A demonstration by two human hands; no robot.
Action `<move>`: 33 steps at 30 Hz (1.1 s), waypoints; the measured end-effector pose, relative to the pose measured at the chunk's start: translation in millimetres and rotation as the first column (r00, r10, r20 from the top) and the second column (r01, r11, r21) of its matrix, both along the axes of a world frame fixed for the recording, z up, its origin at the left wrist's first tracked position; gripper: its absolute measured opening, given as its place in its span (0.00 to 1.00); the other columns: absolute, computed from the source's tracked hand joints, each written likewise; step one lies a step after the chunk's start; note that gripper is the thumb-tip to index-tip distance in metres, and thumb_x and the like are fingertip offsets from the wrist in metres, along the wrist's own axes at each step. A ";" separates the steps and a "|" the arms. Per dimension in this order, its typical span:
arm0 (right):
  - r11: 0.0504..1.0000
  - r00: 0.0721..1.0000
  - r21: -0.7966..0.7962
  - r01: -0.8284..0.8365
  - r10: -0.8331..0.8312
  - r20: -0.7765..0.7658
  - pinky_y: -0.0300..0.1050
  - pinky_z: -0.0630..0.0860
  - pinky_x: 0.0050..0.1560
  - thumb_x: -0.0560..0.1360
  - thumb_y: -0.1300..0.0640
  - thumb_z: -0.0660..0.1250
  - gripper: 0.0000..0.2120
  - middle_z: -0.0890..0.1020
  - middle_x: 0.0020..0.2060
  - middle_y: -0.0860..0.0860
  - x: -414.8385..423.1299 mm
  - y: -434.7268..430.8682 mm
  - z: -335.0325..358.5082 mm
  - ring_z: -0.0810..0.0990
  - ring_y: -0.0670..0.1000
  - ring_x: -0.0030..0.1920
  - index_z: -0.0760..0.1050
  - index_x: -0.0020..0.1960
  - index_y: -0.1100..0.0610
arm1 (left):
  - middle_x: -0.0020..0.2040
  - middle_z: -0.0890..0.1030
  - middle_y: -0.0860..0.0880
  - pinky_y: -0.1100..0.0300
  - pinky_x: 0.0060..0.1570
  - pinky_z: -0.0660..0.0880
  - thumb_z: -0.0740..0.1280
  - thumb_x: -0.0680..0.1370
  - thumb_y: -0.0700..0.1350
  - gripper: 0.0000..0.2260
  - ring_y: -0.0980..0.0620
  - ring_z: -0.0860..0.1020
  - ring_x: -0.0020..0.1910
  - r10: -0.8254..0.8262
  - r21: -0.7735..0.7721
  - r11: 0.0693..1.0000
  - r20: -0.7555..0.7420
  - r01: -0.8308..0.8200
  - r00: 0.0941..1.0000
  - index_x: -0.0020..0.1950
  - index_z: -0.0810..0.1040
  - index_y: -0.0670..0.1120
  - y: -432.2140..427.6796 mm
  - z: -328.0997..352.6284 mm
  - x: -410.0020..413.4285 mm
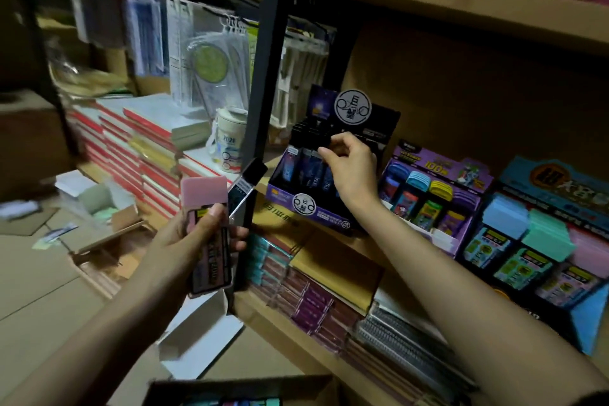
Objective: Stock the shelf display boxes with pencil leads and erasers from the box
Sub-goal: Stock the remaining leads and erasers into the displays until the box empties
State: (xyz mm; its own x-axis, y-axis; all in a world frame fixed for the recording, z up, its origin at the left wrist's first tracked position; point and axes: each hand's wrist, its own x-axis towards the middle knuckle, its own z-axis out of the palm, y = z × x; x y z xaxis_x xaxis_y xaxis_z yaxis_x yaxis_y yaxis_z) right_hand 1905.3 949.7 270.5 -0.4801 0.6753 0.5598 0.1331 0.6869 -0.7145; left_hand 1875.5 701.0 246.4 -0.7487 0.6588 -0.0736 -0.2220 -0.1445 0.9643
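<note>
Nearby, rectangular pink eraser (glossy sleeve), left hand gripping

Pink eraser is showing a matt, rubbery body; its printed sleeve is catching light, glossy. Lead case is looking like smooth black and clear hard plastic. Lead display box is reading as printed card with a slight sheen. Shelf board is looking like matt wood-tone panel, upright like dark matt metal. Hanging packets are glinting as clear film. Carton is showing plain matt cardboard.
</note>
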 end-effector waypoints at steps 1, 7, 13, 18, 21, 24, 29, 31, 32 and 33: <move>1.000 1.000 0.001 -0.002 0.002 0.002 0.29 0.72 0.38 0.73 0.57 0.71 0.06 0.79 0.38 0.45 -2.0 1.2 0.3 0.77 0.43 0.40 0.78 0.49 0.56 | 0.48 0.82 0.39 0.60 0.36 0.76 0.59 0.80 0.47 0.09 0.52 0.82 0.37 -0.009 0.032 0.999 -0.041 0.010 0.999 0.48 0.75 0.43 -0.5 -7.6 -4.8; 0.995 0.998 -0.102 -0.005 0.012 0.066 0.55 0.80 0.47 0.72 0.59 0.71 0.06 0.81 0.41 0.52 -19.0 3.8 -0.1 0.81 0.52 0.45 0.78 0.48 0.58 | 0.42 0.85 0.45 0.61 0.35 0.81 0.64 0.72 0.53 0.14 0.53 0.83 0.38 0.004 0.125 0.992 -0.027 -0.001 1.000 0.53 0.75 0.49 -8.2 -19.5 -16.4; 0.982 0.984 -0.171 0.074 -0.044 0.173 0.55 0.81 0.48 0.71 0.58 0.73 0.08 0.83 0.43 0.56 -33.0 14.7 -4.8 0.83 0.54 0.44 0.79 0.48 0.60 | 0.43 0.85 0.44 0.61 0.34 0.79 0.66 0.70 0.56 0.19 0.51 0.84 0.39 -0.016 0.165 0.986 0.001 0.016 1.000 0.57 0.74 0.49 -5.1 -22.8 -17.7; 0.995 0.937 -0.040 0.087 -0.068 0.342 0.51 0.82 0.40 0.74 0.54 0.70 0.13 0.83 0.34 0.57 -25.9 5.5 5.8 0.83 0.52 0.33 0.76 0.35 0.61 | 0.43 0.85 0.43 0.61 0.34 0.79 0.65 0.71 0.55 0.17 0.51 0.84 0.39 -0.034 0.206 0.978 0.027 0.027 0.999 0.56 0.74 0.47 -1.8 -18.6 -11.5; 0.995 0.929 0.028 0.091 -0.095 0.358 0.52 0.81 0.37 0.78 0.47 0.62 0.20 0.82 0.32 0.57 -4.2 -17.1 6.5 0.82 0.53 0.31 0.77 0.37 0.62 | 0.44 0.85 0.43 0.61 0.35 0.80 0.64 0.73 0.53 0.16 0.51 0.84 0.39 -0.069 0.228 0.972 0.041 0.058 0.997 0.56 0.74 0.47 -1.4 -17.6 -8.5; 0.888 0.962 -0.426 -0.175 0.247 0.119 0.40 0.76 0.31 0.80 0.45 0.58 0.20 0.83 0.35 0.55 19.5 -59.4 1.9 0.82 0.48 0.31 0.77 0.41 0.59 | 0.42 0.85 0.44 0.60 0.37 0.81 0.63 0.73 0.52 0.13 0.52 0.83 0.38 -0.083 0.240 0.968 0.049 0.069 0.995 0.54 0.74 0.47 1.8 -16.6 -5.0; 0.510 0.835 -0.705 -0.492 0.506 -0.216 0.36 0.75 0.36 0.78 0.55 0.63 0.07 0.81 0.37 0.51 35.6 -99.6 -2.2 0.80 0.46 0.37 0.75 0.48 0.59 | 0.43 0.85 0.45 0.61 0.34 0.80 0.64 0.72 0.54 0.16 0.52 0.84 0.38 -0.115 0.214 0.972 0.047 0.103 0.992 0.55 0.74 0.47 6.5 -19.6 -0.1; 0.498 0.824 -0.704 -0.507 0.518 -0.227 0.35 0.75 0.35 0.78 0.60 0.63 0.04 0.80 0.36 0.50 35.8 -102.9 -3.5 0.79 0.45 0.35 0.75 0.50 0.60 | 0.45 0.85 0.44 0.62 0.34 0.79 0.65 0.71 0.55 0.17 0.51 0.84 0.40 -0.132 0.195 0.973 0.048 0.121 0.990 0.56 0.75 0.48 7.0 -22.2 0.5; 0.509 0.826 -0.699 -0.502 0.522 -0.213 0.35 0.75 0.35 0.78 0.61 0.63 0.04 0.80 0.35 0.49 36.3 -102.0 -3.6 0.79 0.44 0.35 0.75 0.50 0.60 | 0.46 0.85 0.44 0.62 0.35 0.79 0.65 0.71 0.55 0.17 0.50 0.84 0.41 -0.141 0.187 0.974 0.050 0.130 0.989 0.57 0.75 0.50 7.1 -23.4 0.5; 0.534 0.833 -0.687 -0.492 0.519 -0.193 0.35 0.75 0.35 0.78 0.61 0.62 0.04 0.80 0.35 0.48 36.7 -99.4 -2.7 0.79 0.44 0.36 0.75 0.50 0.60 | 0.46 0.85 0.44 0.62 0.35 0.79 0.65 0.71 0.55 0.18 0.50 0.84 0.41 -0.148 0.179 0.974 0.049 0.137 0.988 0.58 0.75 0.51 7.2 -24.6 0.5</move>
State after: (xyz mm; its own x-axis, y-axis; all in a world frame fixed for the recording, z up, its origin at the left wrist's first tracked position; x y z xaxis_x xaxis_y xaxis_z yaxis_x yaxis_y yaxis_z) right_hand 1942.0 850.3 267.9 -0.8743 0.4850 0.0209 -0.0461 -0.0402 -0.9981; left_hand 1876.1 708.2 221.8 -0.6439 0.7651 0.0086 -0.3111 -0.2720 0.9106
